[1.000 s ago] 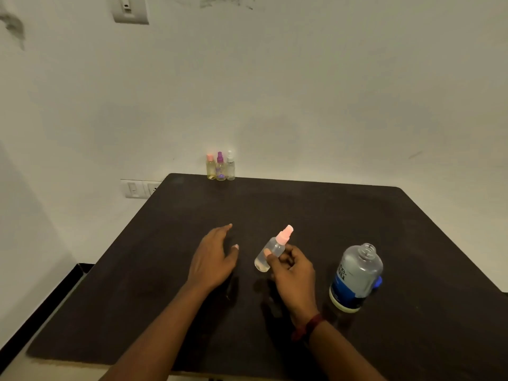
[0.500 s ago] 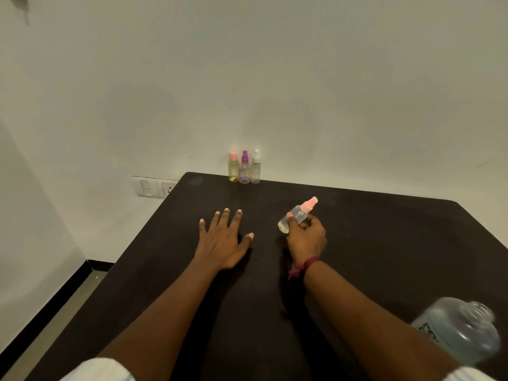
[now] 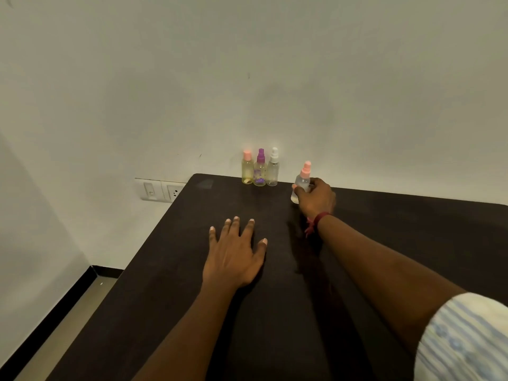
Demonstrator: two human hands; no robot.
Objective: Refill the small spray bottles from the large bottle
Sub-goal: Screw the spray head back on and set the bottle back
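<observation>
Dark table (image 3: pixel 384 243), pale wall. My right hand (image 3: pixel 316 200) has carried the pink-capped spray bottle (image 3: pixel 301 184) far, beside the three-bottle row (image 3: pixel 260 171), still gripping it; it looks refilled, though level unclear. Left hand (image 3: pixel 233 259) flat, released.

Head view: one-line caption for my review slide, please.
Right hand holds a pink-capped spray bottle near three small spray bottles at the table's far edge; left hand rests flat on it.

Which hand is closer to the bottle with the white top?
Right. The right hand, holding a pink-top bottle, is just right of the white-top bottle; the left hand lies flat on the table, nearer the person.
</observation>
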